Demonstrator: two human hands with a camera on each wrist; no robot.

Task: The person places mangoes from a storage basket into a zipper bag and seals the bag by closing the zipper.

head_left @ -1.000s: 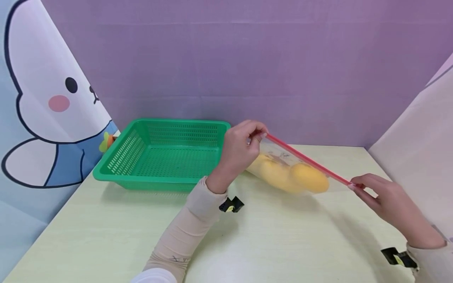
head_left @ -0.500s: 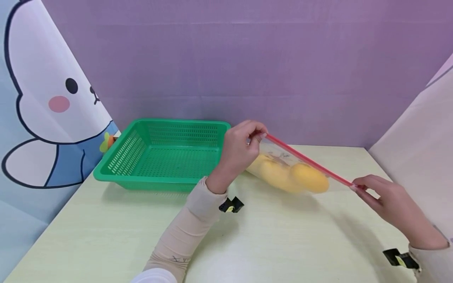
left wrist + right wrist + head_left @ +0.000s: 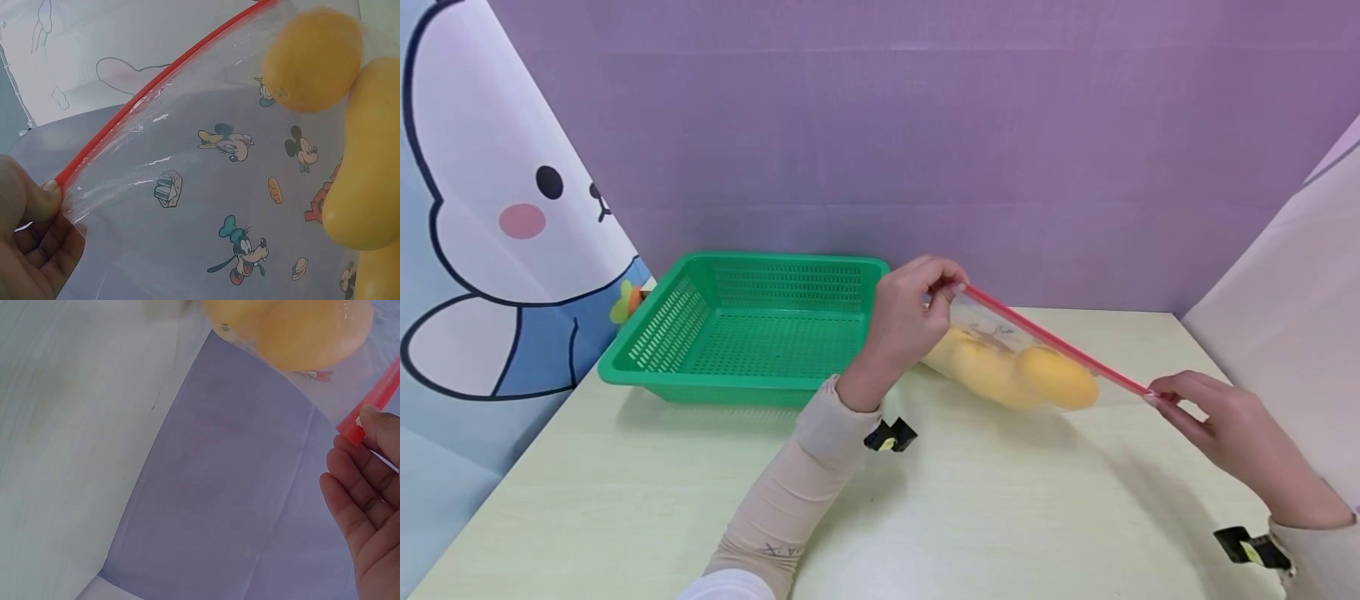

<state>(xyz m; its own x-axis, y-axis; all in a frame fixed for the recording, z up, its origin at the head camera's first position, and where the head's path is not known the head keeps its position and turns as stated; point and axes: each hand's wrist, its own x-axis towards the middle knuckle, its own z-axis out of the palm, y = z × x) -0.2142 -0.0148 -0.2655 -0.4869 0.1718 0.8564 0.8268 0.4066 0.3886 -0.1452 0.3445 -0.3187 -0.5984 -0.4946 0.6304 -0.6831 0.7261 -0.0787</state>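
A clear zip bag [image 3: 992, 322] with a red zip strip [image 3: 1052, 337] and cartoon prints hangs tilted between my hands, its right end lower. My left hand [image 3: 910, 312] pinches the upper left end of the strip between thumb and finger, as the left wrist view also shows. Thumb and fingers of my right hand [image 3: 1232, 433] pinch the other end. The strip is stretched straight. Inside lie several yellow fruits: a rounder one [image 3: 312, 59] and longer, mango-shaped ones [image 3: 369, 156]. The zip looks pressed together along its length, but I cannot tell for sure.
A green plastic basket [image 3: 775, 342] with slotted walls stands on the pale table [image 3: 1000, 517], left of the bag. Behind it rises a purple cloth backdrop [image 3: 887, 125]. A small orange and green object [image 3: 627, 302] shows behind the basket's left rim.
My right hand has shifted very slightly to the right with its end of the strip. The left hand and the fruits stay nearly where they were.
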